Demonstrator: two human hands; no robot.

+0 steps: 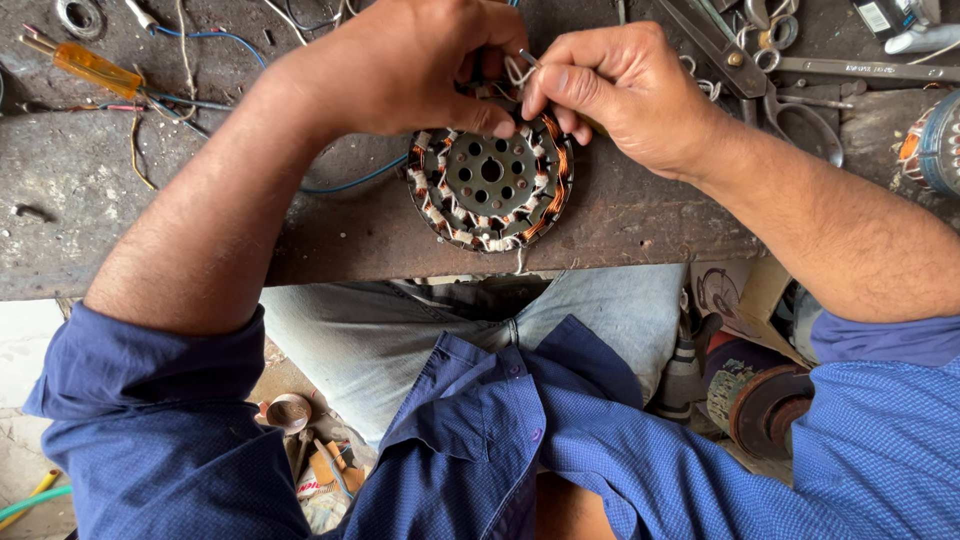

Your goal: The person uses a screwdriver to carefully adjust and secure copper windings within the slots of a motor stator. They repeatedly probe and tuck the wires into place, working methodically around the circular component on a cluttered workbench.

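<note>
My worn counter (pixel 90 220) carries an orange-handled screwdriver (pixel 85 65) at its far left corner, beside a blue wire (pixel 215 38) and a steel ring (pixel 78 14). Scissors (pixel 800 110) and a flat metal bar (pixel 865 69) lie at far right. Below, by my knee, stand a rusted rotor (pixel 765 405) and a small cup (pixel 289 411).
</note>
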